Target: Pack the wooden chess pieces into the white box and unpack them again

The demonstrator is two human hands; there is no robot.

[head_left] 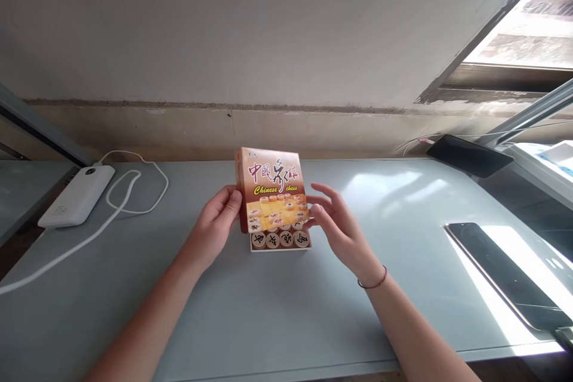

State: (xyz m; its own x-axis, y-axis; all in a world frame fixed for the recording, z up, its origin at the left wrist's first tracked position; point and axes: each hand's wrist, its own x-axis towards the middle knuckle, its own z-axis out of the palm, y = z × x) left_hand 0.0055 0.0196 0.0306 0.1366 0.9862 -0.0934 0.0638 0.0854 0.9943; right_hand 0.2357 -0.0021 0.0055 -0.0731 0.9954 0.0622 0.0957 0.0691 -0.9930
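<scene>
Apparently midway, from my remote post I grip the chess lid (pixel 273 190) with my left hand (pixel 215 228), right hand (pixel 339 225) loosely parted at its opposite edge, while between my fingers the tray (pixel 281 250) of pieces (pixel 286 240) shows partly uncovered, the lid not seated.

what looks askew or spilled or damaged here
The Chinese chess lid is askew: the left hand holds it tilted over the tray, leaving the front chess pieces uncovered. No pieces look spilled. The wall also looks patchy and worn beside the window.
</scene>
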